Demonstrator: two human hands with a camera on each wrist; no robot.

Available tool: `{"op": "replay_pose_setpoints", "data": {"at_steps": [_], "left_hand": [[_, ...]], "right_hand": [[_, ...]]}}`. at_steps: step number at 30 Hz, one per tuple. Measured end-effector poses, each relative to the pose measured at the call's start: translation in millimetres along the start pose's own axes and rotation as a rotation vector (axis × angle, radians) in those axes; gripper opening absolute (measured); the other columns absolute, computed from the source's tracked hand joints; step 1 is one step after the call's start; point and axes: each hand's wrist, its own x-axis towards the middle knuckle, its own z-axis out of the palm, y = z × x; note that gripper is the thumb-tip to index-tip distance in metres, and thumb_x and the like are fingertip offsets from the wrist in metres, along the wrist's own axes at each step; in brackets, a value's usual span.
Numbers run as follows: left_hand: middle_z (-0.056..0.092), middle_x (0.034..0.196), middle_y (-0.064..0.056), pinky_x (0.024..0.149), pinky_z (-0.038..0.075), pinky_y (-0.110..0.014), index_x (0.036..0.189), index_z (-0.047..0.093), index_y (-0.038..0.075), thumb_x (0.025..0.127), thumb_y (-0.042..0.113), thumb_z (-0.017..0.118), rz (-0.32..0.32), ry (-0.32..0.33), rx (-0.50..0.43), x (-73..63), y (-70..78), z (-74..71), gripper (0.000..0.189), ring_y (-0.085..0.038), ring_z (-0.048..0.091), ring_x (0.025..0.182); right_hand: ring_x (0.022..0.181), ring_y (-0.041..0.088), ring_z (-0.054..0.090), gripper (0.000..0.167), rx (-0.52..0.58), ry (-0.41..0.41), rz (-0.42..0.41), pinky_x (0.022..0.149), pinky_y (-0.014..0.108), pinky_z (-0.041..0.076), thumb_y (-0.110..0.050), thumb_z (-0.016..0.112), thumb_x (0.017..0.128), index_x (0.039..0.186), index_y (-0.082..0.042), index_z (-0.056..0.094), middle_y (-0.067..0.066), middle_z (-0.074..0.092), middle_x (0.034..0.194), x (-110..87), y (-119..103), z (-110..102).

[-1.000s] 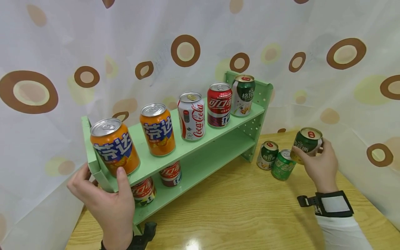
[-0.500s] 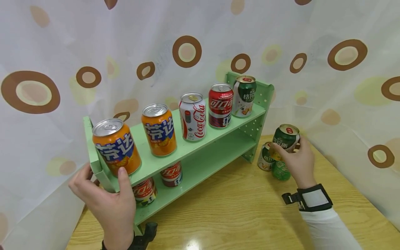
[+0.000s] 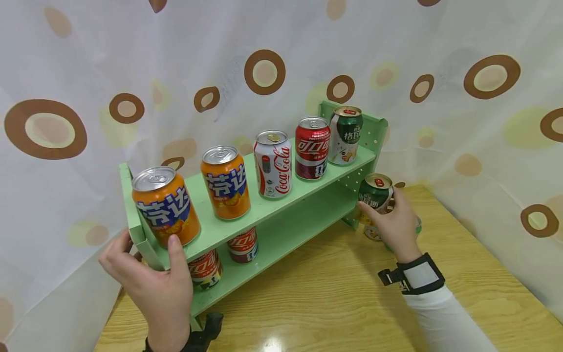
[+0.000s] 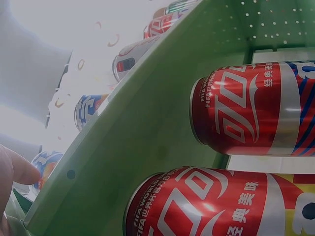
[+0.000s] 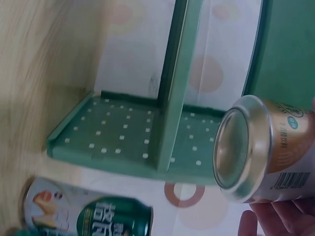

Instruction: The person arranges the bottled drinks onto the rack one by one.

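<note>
A light green two-tier shelf rack stands on the table. My left hand grips its left end, fingers behind the end panel and thumb at the front edge by an orange soda can. With my right hand I hold a dark green drink can off the table, near the rack's right end. The right wrist view shows that can's bottom beside the perforated end panel. Another green-and-white can stands below; in the head view my right hand mostly hides it and a brighter green can.
Along the top tier stand a second orange can, a white Coca-Cola can, a red cola can and a green-and-white can. Two red cola cans occupy the lower tier's left part. A patterned sheet hangs behind.
My right hand has carried the dark green can leftward, over the two standing cans, toward the rack's right end. My left hand keeps its grip on the rack.
</note>
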Motion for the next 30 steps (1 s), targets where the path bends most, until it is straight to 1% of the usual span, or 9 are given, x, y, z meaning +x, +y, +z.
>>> {"op": "replay_pose_setpoints", "data": {"at_steps": [4, 8, 10, 14, 16, 18, 22, 25, 30], "left_hand": [[0.031, 0.129, 0.016, 0.094, 0.038, -0.023, 0.137, 0.046, 0.001, 0.087, 0.015, 0.068, 0.000, 0.000, 0.002, -0.4, 0.2, -0.2, 0.057, -0.007, 0.038, 0.126], [0.031, 0.128, 0.016, 0.094, 0.038, -0.023, 0.137, 0.046, 0.000, 0.087, 0.015, 0.068, 0.002, 0.001, 0.003, -0.7, -0.1, -0.3, 0.056, -0.007, 0.038, 0.126], [0.031, 0.128, 0.016, 0.094, 0.038, -0.023, 0.137, 0.046, 0.000, 0.087, 0.015, 0.068, 0.004, 0.002, 0.005, -0.6, -0.3, -0.4, 0.056, -0.007, 0.038, 0.126], [0.031, 0.129, 0.016, 0.095, 0.037, -0.023, 0.137, 0.045, 0.000, 0.088, 0.015, 0.068, 0.006, -0.005, 0.011, -0.3, -0.5, -0.7, 0.056, -0.006, 0.038, 0.126], [0.030, 0.129, 0.016, 0.096, 0.037, -0.024, 0.137, 0.045, 0.000, 0.088, 0.014, 0.068, 0.005, -0.010, 0.013, -0.2, -0.6, -0.8, 0.056, -0.006, 0.037, 0.127], [0.030, 0.129, 0.016, 0.096, 0.037, -0.024, 0.137, 0.045, 0.000, 0.088, 0.014, 0.068, 0.005, -0.011, 0.012, -0.2, -0.8, -1.0, 0.056, -0.007, 0.037, 0.127], [0.031, 0.129, 0.016, 0.096, 0.037, -0.024, 0.137, 0.045, 0.000, 0.088, 0.015, 0.068, 0.010, -0.008, 0.008, 0.0, -0.9, -1.1, 0.057, -0.007, 0.037, 0.127], [0.031, 0.130, 0.016, 0.095, 0.037, -0.023, 0.137, 0.046, 0.000, 0.088, 0.016, 0.068, 0.013, -0.008, 0.003, 0.1, -0.4, -0.8, 0.057, -0.007, 0.037, 0.127], [0.031, 0.130, 0.016, 0.095, 0.037, -0.023, 0.138, 0.045, 0.001, 0.088, 0.016, 0.068, 0.009, -0.015, 0.003, 0.2, 0.5, -0.9, 0.057, -0.007, 0.037, 0.128]], "right_hand": [[0.093, 0.022, 0.060, 0.066, 0.026, -0.036, -0.017, 0.065, 0.015, 0.045, -0.037, 0.081, 0.088, 0.141, -0.007, 0.056, 0.016, 0.067, 0.117, -0.7, -7.5, 6.4], [0.099, 0.027, 0.063, 0.067, 0.037, -0.068, -0.021, 0.069, 0.016, 0.046, -0.038, 0.080, 0.088, 0.142, -0.007, 0.055, 0.017, 0.067, 0.122, -0.5, -13.3, 13.0], [0.102, 0.029, 0.064, 0.067, 0.036, -0.083, -0.020, 0.072, 0.022, 0.049, -0.040, 0.080, 0.088, 0.142, -0.007, 0.055, 0.017, 0.066, 0.124, -0.2, -15.8, 16.9], [0.108, 0.034, 0.063, 0.069, 0.047, -0.107, -0.030, 0.081, 0.040, 0.052, -0.040, 0.080, 0.088, 0.142, -0.006, 0.054, 0.018, 0.065, 0.127, -0.3, -20.1, 24.7], [0.111, 0.035, 0.063, 0.069, 0.058, -0.119, -0.038, 0.083, 0.044, 0.052, -0.039, 0.081, 0.088, 0.142, -0.006, 0.054, 0.018, 0.065, 0.128, -0.9, -22.8, 28.5], [0.110, 0.035, 0.063, 0.068, 0.062, -0.128, -0.044, 0.082, 0.045, 0.051, -0.040, 0.081, 0.088, 0.141, -0.007, 0.054, 0.018, 0.065, 0.126, -1.5, -24.9, 32.1], [0.107, 0.033, 0.062, 0.067, 0.048, -0.142, -0.047, 0.077, 0.040, 0.048, -0.042, 0.081, 0.087, 0.138, -0.007, 0.055, 0.017, 0.066, 0.122, -2.6, -27.3, 38.7], [0.103, 0.031, 0.063, 0.065, 0.046, -0.138, -0.055, 0.076, 0.037, 0.047, -0.040, 0.082, 0.087, 0.137, -0.006, 0.056, 0.017, 0.067, 0.118, -3.1, -28.3, 42.1], [0.090, 0.029, 0.062, 0.064, 0.048, -0.143, -0.066, 0.071, 0.036, 0.047, -0.036, 0.083, 0.086, 0.135, -0.005, 0.057, 0.016, 0.068, 0.104, -2.2, -32.3, 47.8]]}}
